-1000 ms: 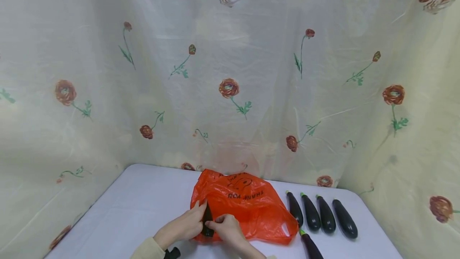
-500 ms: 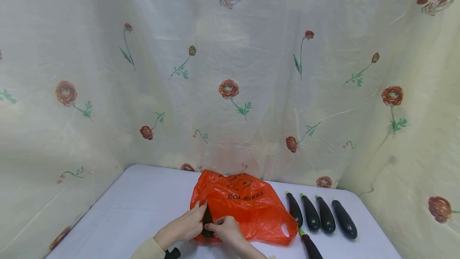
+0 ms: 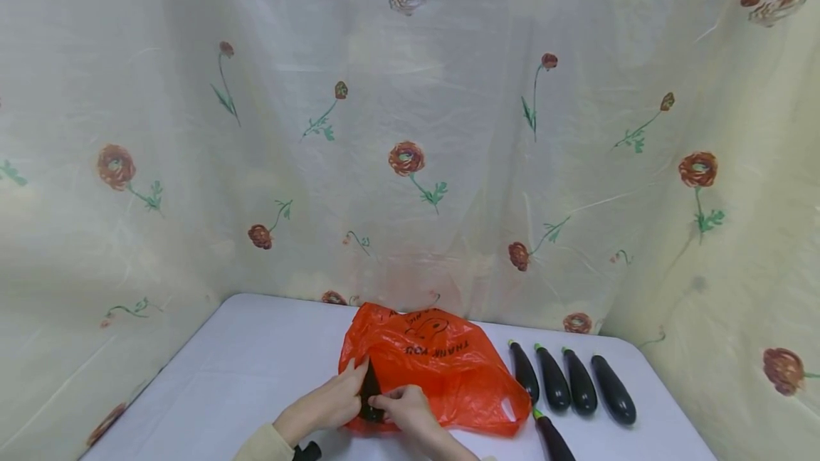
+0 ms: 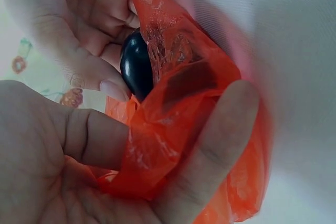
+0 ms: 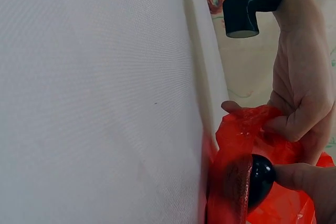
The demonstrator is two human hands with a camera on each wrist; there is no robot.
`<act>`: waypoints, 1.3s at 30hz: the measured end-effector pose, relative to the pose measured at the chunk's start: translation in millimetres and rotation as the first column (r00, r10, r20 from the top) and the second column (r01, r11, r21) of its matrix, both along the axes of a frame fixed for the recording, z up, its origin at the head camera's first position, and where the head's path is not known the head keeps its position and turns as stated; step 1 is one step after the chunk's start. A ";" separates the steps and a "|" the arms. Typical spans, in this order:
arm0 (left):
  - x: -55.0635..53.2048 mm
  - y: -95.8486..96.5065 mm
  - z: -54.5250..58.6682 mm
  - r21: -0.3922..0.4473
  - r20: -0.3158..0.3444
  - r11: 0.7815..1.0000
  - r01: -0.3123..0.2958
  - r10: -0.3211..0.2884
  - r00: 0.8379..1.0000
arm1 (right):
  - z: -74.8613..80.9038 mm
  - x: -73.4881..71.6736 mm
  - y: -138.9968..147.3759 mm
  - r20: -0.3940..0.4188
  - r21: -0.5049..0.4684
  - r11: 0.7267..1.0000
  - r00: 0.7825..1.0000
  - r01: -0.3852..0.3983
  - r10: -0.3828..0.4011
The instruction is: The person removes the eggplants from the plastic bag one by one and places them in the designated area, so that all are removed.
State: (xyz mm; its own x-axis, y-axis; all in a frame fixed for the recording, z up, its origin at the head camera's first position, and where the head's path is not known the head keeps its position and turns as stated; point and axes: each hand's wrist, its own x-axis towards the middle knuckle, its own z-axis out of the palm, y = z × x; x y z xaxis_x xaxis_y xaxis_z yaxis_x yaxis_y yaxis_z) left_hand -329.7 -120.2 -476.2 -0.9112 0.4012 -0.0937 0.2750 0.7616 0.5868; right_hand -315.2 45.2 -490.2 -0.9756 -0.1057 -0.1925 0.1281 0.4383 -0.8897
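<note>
A red plastic bag (image 3: 448, 383) with black "THANK YOU" print lies flat on the table. My left hand (image 3: 336, 398) holds its opening at the left end, the bag's film between thumb and fingers in the left wrist view. Partly inside that opening is a dark eggplant (image 3: 369, 384); its round, glossy end (image 4: 135, 65) sticks out, and the rest is covered by the red film. My right hand (image 3: 410, 410) holds this end, with the thumb (image 5: 295, 176) against it in the right wrist view.
Several eggplants (image 3: 554, 379) lie side by side on the white table (image 3: 269, 347), right of the bag. Another eggplant (image 3: 552, 437) lies nearer the front edge. A black wrist camera (image 5: 242, 11) sits at the left wrist. A flowered curtain (image 3: 410, 91) hangs behind.
Both hands stay at the bag's opening. My right hand's fingers shift only slightly at the eggplant's end. The bag and the other eggplants have not moved.
</note>
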 end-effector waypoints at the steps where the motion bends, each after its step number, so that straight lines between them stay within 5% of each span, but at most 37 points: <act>1: -0.1 -0.2 -0.4 0.001 -0.002 1.000 0.001 -0.001 1.000 | -0.1 0.0 0.6 0.001 -0.004 1.000 1.000 0.000 0.000; 39: 2.5 -1.3 -0.5 -0.019 0.016 1.000 -0.002 0.002 1.000 | 8.4 8.4 37.1 0.041 0.006 0.999 0.999 0.034 -0.035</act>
